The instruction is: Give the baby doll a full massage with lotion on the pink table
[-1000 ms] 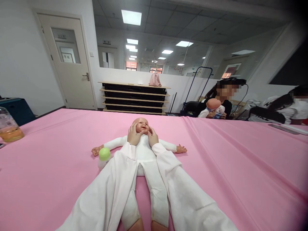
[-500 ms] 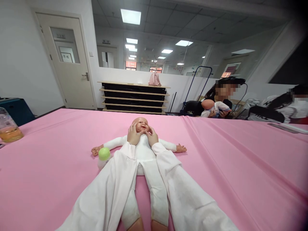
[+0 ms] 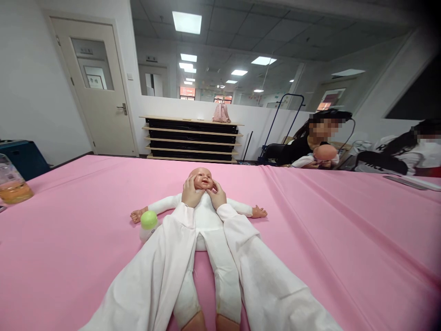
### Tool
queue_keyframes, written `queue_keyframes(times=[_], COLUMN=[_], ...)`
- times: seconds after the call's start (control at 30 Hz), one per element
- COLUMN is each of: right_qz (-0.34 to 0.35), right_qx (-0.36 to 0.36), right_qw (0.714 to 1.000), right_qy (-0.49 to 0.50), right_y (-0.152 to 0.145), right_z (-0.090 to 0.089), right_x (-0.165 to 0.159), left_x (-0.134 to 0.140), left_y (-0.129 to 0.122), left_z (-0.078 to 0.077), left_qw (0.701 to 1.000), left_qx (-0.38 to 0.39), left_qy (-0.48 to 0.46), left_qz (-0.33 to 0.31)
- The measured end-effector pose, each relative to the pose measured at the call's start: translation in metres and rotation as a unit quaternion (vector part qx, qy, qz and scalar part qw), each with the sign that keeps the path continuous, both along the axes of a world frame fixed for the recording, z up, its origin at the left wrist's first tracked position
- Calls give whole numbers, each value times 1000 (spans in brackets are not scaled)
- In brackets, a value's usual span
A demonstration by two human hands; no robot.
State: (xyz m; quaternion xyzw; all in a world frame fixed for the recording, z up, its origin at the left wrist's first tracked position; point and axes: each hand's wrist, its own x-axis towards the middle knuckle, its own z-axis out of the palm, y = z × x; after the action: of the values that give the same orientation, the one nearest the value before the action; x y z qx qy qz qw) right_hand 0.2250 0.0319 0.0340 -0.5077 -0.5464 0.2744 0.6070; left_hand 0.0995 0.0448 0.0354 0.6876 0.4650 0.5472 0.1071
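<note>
A baby doll [image 3: 208, 218] with a white cloth body lies on its back, arms spread wide, on a pink sheet [image 3: 82, 266]. My left hand [image 3: 191, 193] cups one side of the doll's head, fingers curved along the cheek and the thumb under the chin. On the opposite cheek, my right hand [image 3: 217, 195] holds the head the same way. The face stays visible between both hands. Beside my left sleeve stands a baby bottle [image 3: 149, 221] with a green cap, its lower part partly hidden by the sleeve.
At the left edge stands a plastic bottle [image 3: 14, 184] of orange liquid. A flat grey object [image 3: 404, 182] lies at the far right. Behind the table are a low rack [image 3: 193, 140] with a pink backpack [image 3: 221, 113], and a person [image 3: 299, 149] holding another doll.
My hands and the doll beneath them look unmoved. In the background, the seated person has shifted the other doll, its head now farther to the right.
</note>
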Motion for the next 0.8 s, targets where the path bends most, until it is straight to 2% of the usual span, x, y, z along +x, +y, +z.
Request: queue_keyframes(times=[0.33,0.57,0.8], right_qz=[-7,-20,-32], right_qx=[2,-1,4], right_qw=[1000,999,996], right_qy=[-17,-50,-81], right_y=[3,3,4], right_z=[-3,-3,-5], right_x=[1,1,1], left_x=[-3,0,-1], left_y=[2,-1,-1], left_z=[1,1,1], left_qw=[999,1000,1000], left_qx=[-38,-11,-11], left_qy=[-22,2,12], left_qz=[-20,4,0])
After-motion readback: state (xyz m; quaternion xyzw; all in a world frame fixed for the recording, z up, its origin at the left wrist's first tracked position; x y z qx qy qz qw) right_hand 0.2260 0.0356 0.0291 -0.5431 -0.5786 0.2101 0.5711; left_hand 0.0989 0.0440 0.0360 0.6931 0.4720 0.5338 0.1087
